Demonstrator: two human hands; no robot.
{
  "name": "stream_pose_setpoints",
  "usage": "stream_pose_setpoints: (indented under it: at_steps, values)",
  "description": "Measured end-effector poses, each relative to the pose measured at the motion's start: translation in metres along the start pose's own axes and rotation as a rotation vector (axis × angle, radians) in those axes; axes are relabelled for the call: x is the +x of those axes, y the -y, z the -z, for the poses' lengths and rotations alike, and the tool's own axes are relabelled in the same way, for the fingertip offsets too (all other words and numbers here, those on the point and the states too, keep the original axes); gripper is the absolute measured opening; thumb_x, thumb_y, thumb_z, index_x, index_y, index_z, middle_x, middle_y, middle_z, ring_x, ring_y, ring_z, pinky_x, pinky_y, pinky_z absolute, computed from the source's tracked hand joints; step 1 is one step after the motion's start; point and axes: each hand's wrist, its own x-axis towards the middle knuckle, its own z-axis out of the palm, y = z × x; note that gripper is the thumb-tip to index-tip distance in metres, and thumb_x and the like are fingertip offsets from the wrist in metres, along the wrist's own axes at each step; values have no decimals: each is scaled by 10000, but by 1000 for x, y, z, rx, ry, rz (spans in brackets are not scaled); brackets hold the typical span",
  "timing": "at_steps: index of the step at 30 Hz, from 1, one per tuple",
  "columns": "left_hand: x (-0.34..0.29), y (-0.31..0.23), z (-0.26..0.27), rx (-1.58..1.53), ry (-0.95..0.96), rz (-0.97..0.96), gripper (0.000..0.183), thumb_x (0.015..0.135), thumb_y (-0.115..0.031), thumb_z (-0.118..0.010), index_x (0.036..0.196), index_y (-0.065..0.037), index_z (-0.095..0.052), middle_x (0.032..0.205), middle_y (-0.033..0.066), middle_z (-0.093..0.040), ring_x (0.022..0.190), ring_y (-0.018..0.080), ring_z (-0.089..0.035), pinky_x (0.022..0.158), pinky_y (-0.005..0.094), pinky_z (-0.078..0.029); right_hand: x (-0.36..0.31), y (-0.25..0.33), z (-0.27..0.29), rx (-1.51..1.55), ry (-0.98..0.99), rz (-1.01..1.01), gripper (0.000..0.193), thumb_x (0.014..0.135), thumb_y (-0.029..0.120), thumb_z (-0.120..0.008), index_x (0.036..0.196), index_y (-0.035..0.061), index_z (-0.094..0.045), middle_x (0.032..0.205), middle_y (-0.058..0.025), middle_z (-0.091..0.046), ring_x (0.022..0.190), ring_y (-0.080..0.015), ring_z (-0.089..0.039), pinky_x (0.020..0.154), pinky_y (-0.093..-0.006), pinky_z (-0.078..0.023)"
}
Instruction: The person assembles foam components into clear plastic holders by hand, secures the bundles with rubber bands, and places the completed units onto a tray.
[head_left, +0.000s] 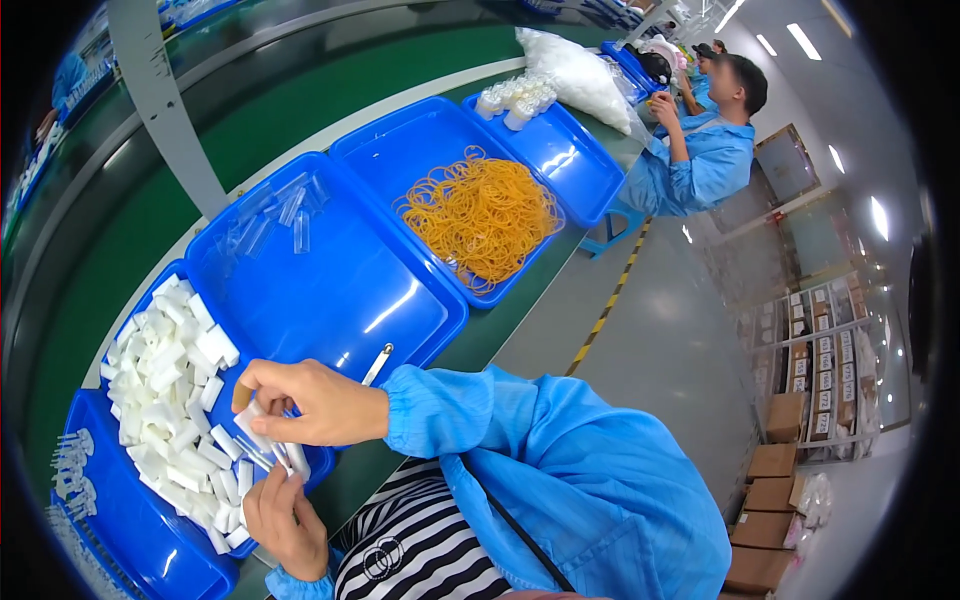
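Over the near edge of a blue tray heaped with short white plastic pieces (165, 370), my two hands meet. My right hand (315, 402) reaches in from the right, its thumb and fingers pinched on a white plastic piece (254, 418). Just below it, my left hand (285, 520) is closed, with fingertips on a slim white plastic part (297, 460). Thin white rods show between the hands, partly covered by fingers. Whether the parts in the two hands are joined, I cannot tell. A slim white tool (378, 364) lies on the tray edge by my right wrist.
Beside the heap, a blue tray (330, 290) holds clear plastic tubes (290, 210). Farther along are yellow rubber bands (485, 215), white rolls (517, 98) and a white bag (575, 75). A co-worker (700, 150) in blue sits beyond. Clear parts (75, 475) lie at lower left.
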Motion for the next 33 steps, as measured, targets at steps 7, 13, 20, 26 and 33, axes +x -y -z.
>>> stream_pose_setpoints:
  at_steps: [7, 13, 20, 26, 33]
  values:
    - [3, -4, -2, -94, -39, 63, 272, 806, 159, -606, 1038, 17, -602, 1068, 213, -650, 934, 375, -603, 833, 427, -478, -2, -2, 7, 114, 37, -64, 238, 917, 141, -663, 1091, 20, -556, 800, -68, -648, 761, -105, -607, 689, -274, -477]
    - [5, -9, -5, -55, -42, 39, 269, 806, 161, -604, 1032, 16, -590, 1025, 206, -634, 919, 379, -596, 839, 426, -472, -13, 2, 11, -154, 145, 101, 241, 876, 153, -639, 1102, 73, -609, 968, -20, -669, 878, -209, -583, 964, -396, -364]
    - [-7, 2, -13, -159, -47, 91, 329, 850, 130, -595, 1143, -3, -526, 1125, 194, -593, 997, 340, -579, 874, 417, -463, -21, -2, 9, -347, 34, 468, 208, 854, 194, -714, 1025, 80, -683, 1078, -52, -660, 1103, -236, -527, 1019, -441, -341]
    - [-22, 12, -26, -136, -382, 100, 349, 849, -28, -727, 1143, -61, -541, 1141, 161, -606, 1009, 328, -612, 896, 403, -496, -23, 1, -7, -341, -44, 476, 195, 817, 175, -761, 987, 101, -700, 1102, -68, -673, 1148, -262, -551, 1006, -459, -385]
    - [-10, 14, -19, -345, -396, 78, 359, 701, 36, -797, 1026, -41, -666, 1023, 163, -670, 859, 320, -686, 712, 377, -574, -21, 6, -15, -594, 128, 500, 306, 731, 91, -805, 1025, 112, -720, 1165, -86, -665, 1074, -272, -588, 933, -438, -438]
